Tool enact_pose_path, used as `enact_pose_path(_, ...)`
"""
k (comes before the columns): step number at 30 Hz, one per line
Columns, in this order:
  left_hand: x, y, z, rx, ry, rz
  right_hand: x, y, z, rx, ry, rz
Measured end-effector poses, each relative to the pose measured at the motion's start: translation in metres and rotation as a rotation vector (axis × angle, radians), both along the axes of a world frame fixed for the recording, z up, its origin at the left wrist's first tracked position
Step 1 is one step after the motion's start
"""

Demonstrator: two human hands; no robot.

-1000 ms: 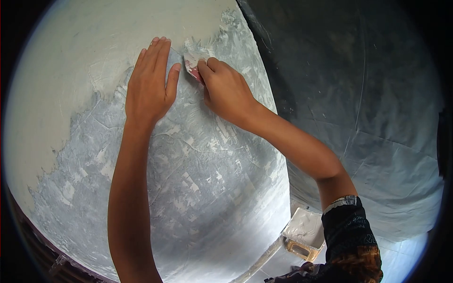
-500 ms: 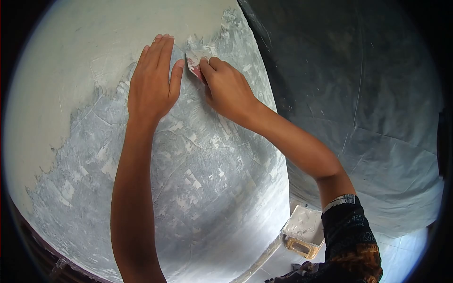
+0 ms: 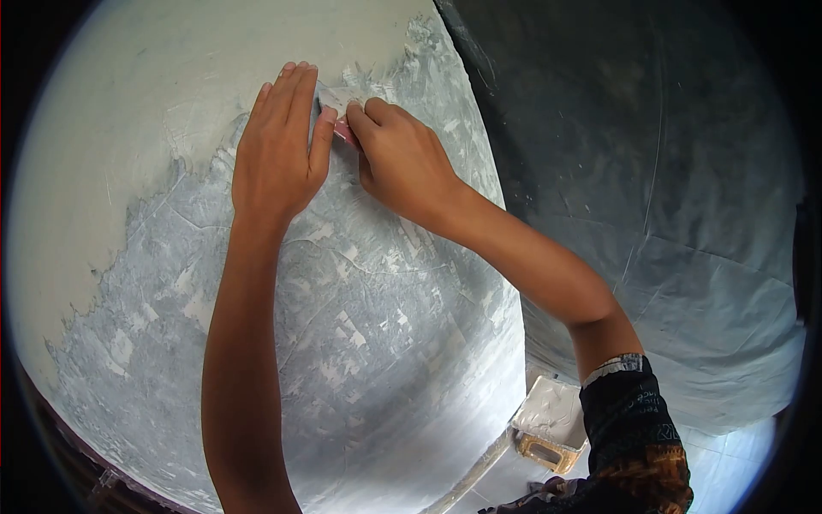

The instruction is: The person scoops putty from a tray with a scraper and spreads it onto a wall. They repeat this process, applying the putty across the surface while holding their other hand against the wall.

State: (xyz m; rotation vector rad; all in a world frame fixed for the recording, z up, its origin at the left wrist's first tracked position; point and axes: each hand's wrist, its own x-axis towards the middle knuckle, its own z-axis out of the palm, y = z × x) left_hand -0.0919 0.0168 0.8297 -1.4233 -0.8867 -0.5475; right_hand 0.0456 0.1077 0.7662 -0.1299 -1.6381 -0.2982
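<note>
My left hand [image 3: 276, 150] lies flat against a large panel [image 3: 377, 334], fingers pointing up and thumb a little apart. My right hand [image 3: 402, 154] grips a scraper [image 3: 344, 130] with a reddish part and a whitish-smeared blade, held against the panel. The scraper is right beside my left thumb, and its far end is partly hidden there. Grey with white patches covers the panel's lower part; its upper left is a smooth off-white with a ragged border between the two.
A dark, creased sheet [image 3: 651, 197] hangs along the right side. At the lower right, a container [image 3: 548, 411] smeared with whitish material rests on a yellowish stool [image 3: 548, 454] above a tiled floor. A pale strip [image 3: 475, 475] runs along the panel's lower edge.
My right hand has moved slightly left with the scraper, bringing it up to my left thumb. My left hand has stayed in place.
</note>
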Motion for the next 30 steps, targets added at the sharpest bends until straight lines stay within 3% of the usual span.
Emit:
enact_pose_path(6,-0.002,0.0,-0.001,0.024,-0.013,-0.04,-0.004,0.048,0.081,-0.013,0.241,-0.162)
enact_pose_path(12,-0.005,0.001,0.003,0.071,-0.006,-0.096,-0.02,0.031,0.006,0.119,0.11,-0.077)
enact_pose_path(15,-0.004,0.0,0.003,0.076,-0.016,-0.093,0.004,0.024,0.008,0.004,0.083,-0.027)
enact_pose_path(21,-0.003,0.002,0.002,0.089,-0.007,-0.04,0.011,0.099,0.091,-0.061,0.233,-0.207)
enact_pose_path(23,-0.003,0.001,0.002,0.088,-0.01,-0.034,0.004,0.1,0.081,-0.038,0.186,-0.222)
enact_pose_path(27,-0.004,0.002,0.002,0.082,-0.012,-0.042,-0.008,0.048,0.0,0.054,0.03,-0.128)
enact_pose_path(30,-0.003,0.002,0.003,0.08,0.005,-0.036,0.012,0.028,0.011,-0.038,0.043,-0.048)
